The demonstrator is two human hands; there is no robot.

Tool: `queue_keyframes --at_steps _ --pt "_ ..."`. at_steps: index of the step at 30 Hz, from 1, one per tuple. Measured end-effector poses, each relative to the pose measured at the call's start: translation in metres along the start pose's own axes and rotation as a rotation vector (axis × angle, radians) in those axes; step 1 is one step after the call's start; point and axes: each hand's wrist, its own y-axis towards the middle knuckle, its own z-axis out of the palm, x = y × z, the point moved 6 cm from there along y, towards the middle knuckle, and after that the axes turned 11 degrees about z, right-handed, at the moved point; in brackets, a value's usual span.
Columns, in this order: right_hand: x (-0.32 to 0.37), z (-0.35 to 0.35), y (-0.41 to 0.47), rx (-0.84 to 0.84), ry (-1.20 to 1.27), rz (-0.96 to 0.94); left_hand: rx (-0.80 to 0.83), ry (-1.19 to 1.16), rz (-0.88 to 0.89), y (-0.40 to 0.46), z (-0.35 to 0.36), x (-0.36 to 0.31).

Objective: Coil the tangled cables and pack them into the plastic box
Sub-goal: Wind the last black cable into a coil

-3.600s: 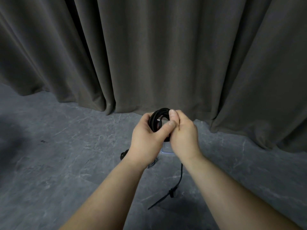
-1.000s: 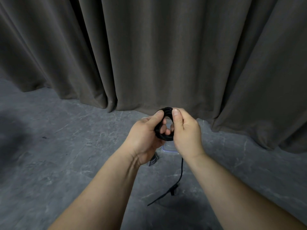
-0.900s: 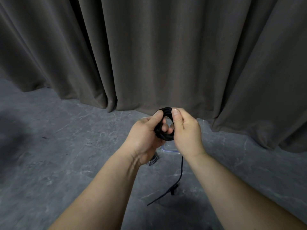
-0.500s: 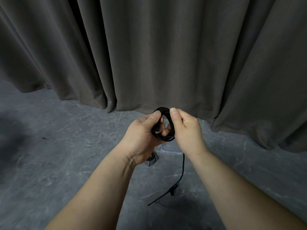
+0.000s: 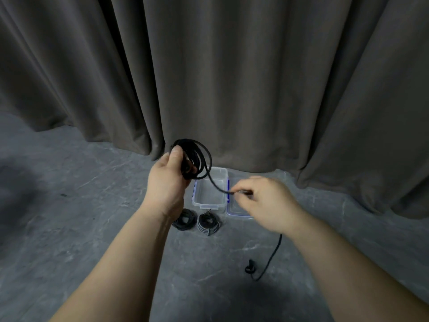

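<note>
The landmark here is the plastic box, which sits open on the grey floor at the foot of the curtain.

Up and to the left of the box, the left hand is raised, its thumb and curled fingers gripping a black cable coil of several loose loops, held above the box's far left corner. One strand leaves the coil and runs down across the box to its right side, where the right hand pinches it between thumb and fingertips over the lid lying just beside the box. From under the right wrist the free tail hangs toward the floor and ends in a plug, nearer the person and to the right of the box.

The step in hand looks like winding the last stretch of cable. To do it well, the person would probably keep the left grip firm so the loops do not spring apart, let the cable slide through the right pinch, and lay each new turn the same size as the rest, without a twist, until the plug end is taken up.

Counted: one box, one lid, one cable being coiled, and two finished coils on the floor just in front of the box, a black one on the left and a striped one touching it on the right. Nothing can be seen inside the box.
</note>
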Motion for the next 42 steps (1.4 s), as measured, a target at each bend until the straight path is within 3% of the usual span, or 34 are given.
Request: queue_keyframes --at_steps 3,8,15,19,24,27,32,34,37,39,42 --pt "0.027 -0.002 -0.005 0.121 0.052 -0.112 0.124 0.205 0.097 -0.008 0.011 0.003" --pt "0.035 -0.016 -0.002 0.070 0.550 -0.100 0.352 0.276 0.024 -0.022 0.029 0.023" --pt "0.011 -0.017 0.006 -0.044 0.857 0.079 0.368 -0.047 -0.215 -0.035 0.046 0.031" --pt "0.000 -0.012 0.009 -0.056 0.935 0.177 0.399 -0.082 -0.225 -0.041 0.051 0.027" --pt "-0.013 -0.009 0.012 -0.136 0.996 0.284 0.547 -0.048 -0.162 -0.045 0.057 0.023" --pt "-0.019 -0.011 0.013 -0.204 1.028 0.294 0.526 0.028 -0.108 -0.039 0.054 0.026" --pt "-0.020 -0.013 0.013 -0.242 0.934 0.212 0.410 0.120 -0.058 -0.033 0.048 0.026" --pt "-0.012 -0.011 0.012 -0.144 0.834 0.133 0.348 0.124 -0.041 -0.030 0.044 0.024" --pt "0.003 0.000 0.005 0.073 0.594 0.028 0.263 -0.005 -0.121 -0.026 0.039 0.024" --pt "0.007 0.008 0.002 0.118 0.423 0.019 0.244 -0.134 -0.220 -0.029 0.040 0.024" --pt "0.009 0.011 0.002 0.113 0.395 0.005 0.270 -0.223 -0.288 -0.033 0.044 0.022"
